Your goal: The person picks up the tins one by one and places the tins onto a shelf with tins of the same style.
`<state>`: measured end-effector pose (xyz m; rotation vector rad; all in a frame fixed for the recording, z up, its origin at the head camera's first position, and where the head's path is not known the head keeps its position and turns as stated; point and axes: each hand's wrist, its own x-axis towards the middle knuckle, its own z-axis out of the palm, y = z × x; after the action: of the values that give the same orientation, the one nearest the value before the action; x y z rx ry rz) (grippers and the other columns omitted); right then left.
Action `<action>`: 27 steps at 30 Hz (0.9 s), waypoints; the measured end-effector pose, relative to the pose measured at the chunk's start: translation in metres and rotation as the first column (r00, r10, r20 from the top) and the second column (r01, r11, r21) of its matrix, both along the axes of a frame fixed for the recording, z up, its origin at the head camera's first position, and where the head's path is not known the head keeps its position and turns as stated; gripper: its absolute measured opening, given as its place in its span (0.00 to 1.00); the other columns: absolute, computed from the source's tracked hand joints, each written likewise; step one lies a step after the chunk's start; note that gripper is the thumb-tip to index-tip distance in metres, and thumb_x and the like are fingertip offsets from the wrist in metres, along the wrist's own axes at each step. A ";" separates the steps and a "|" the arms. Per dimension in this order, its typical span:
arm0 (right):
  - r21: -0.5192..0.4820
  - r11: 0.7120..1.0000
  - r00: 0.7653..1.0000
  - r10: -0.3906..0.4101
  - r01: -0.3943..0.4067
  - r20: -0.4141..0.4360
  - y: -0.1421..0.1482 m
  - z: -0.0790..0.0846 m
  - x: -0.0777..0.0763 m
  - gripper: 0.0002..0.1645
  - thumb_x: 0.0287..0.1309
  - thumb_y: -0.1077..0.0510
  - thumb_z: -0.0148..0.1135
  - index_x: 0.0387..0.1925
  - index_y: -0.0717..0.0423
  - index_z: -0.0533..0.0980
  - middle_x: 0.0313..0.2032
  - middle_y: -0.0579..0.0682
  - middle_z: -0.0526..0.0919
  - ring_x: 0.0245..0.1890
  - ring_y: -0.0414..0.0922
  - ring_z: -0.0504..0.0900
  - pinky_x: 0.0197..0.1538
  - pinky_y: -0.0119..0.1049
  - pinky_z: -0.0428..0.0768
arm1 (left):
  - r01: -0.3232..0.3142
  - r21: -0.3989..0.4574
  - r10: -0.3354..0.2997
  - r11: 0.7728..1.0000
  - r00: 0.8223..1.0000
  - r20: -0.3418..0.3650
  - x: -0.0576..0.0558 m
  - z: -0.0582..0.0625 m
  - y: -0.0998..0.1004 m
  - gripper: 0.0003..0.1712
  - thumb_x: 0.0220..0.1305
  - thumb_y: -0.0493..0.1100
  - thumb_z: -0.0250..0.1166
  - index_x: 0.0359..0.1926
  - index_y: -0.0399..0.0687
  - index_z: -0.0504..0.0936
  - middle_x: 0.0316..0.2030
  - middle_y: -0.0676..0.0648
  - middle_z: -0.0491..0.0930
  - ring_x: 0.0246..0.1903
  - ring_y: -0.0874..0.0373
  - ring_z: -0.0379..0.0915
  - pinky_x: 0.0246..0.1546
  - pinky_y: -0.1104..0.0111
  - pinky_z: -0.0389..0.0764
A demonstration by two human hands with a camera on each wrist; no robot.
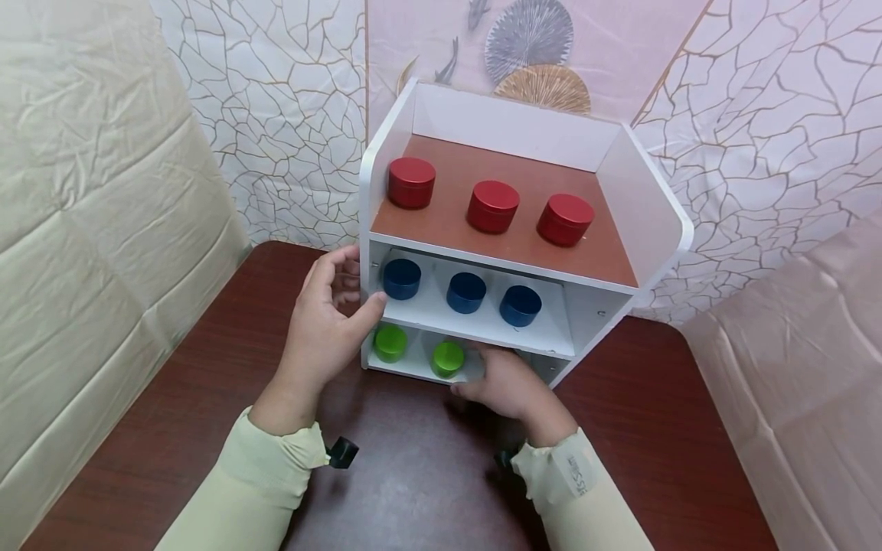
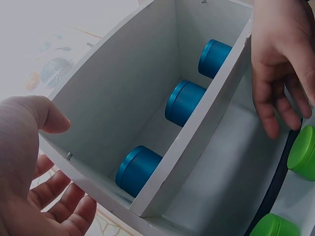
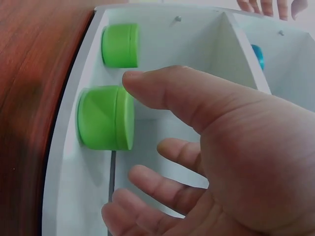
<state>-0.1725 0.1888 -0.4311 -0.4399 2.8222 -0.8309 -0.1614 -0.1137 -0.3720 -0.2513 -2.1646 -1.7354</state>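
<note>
A white shelf unit [image 1: 475,330] stands on the table with round lidded tins on its three levels. My left hand [image 1: 325,325] is around the unit's left side panel, fingers loosely curved along the outside and thumb at the front edge. My right hand [image 1: 513,383] reaches into the lowest level, its thumb tip right at the lid of a green tin [image 3: 104,118] and its other fingers apart from it. Another green tin [image 1: 390,343] sits to the left. Blue tins [image 2: 186,103] stand on the middle level, beside the left hand's thumb.
Three red tins [image 1: 493,207] sit on the brown top board [image 1: 448,164] between raised side panels. The dark red-brown table [image 1: 406,459] extends in front and to both sides. Patterned cloth [image 1: 289,115] hangs behind; cream cloth [image 1: 89,191] hangs at the left.
</note>
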 end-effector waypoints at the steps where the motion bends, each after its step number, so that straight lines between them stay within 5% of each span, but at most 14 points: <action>1: -0.004 1.000 1.000 -0.002 0.002 0.000 0.001 0.001 0.002 0.55 0.61 0.48 0.84 0.85 0.43 0.68 0.78 0.52 0.77 0.68 0.56 0.82 0.76 0.61 0.79 | -0.001 0.001 0.001 1.000 1.000 -0.001 0.000 0.000 0.000 0.37 0.71 0.45 0.77 0.77 0.54 0.74 0.62 0.47 0.76 0.60 0.55 0.76 0.63 0.56 0.83; 10: 0.025 1.000 0.999 -0.007 0.009 -0.045 0.009 0.010 0.016 0.59 0.62 0.47 0.85 0.88 0.40 0.64 0.82 0.52 0.73 0.75 0.55 0.80 0.77 0.62 0.79 | 0.002 -0.001 -0.002 1.000 1.000 0.008 0.000 0.001 0.000 0.37 0.71 0.45 0.77 0.77 0.54 0.74 0.63 0.47 0.76 0.61 0.55 0.75 0.64 0.56 0.84; 17: 0.027 0.999 0.996 0.047 -0.045 -0.073 0.014 0.012 0.027 0.55 0.61 0.49 0.86 0.85 0.50 0.68 0.79 0.55 0.77 0.75 0.55 0.80 0.76 0.59 0.80 | 0.005 0.001 -0.005 1.000 1.000 0.007 0.000 0.001 0.000 0.37 0.71 0.45 0.77 0.77 0.54 0.74 0.63 0.47 0.76 0.60 0.55 0.75 0.64 0.56 0.84; 27: 0.029 0.999 0.998 0.016 -0.014 -0.066 0.023 0.022 0.047 0.50 0.61 0.48 0.85 0.80 0.53 0.73 0.74 0.58 0.80 0.73 0.57 0.80 0.73 0.61 0.83 | 0.003 0.000 -0.003 1.000 1.000 0.011 0.000 0.001 0.000 0.37 0.71 0.45 0.76 0.77 0.54 0.74 0.63 0.47 0.76 0.61 0.55 0.75 0.63 0.57 0.83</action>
<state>-0.1253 0.2120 -0.4092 -0.4924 2.8838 -0.7861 -0.1614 -0.1135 -0.3713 -0.2448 -2.1730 -1.7427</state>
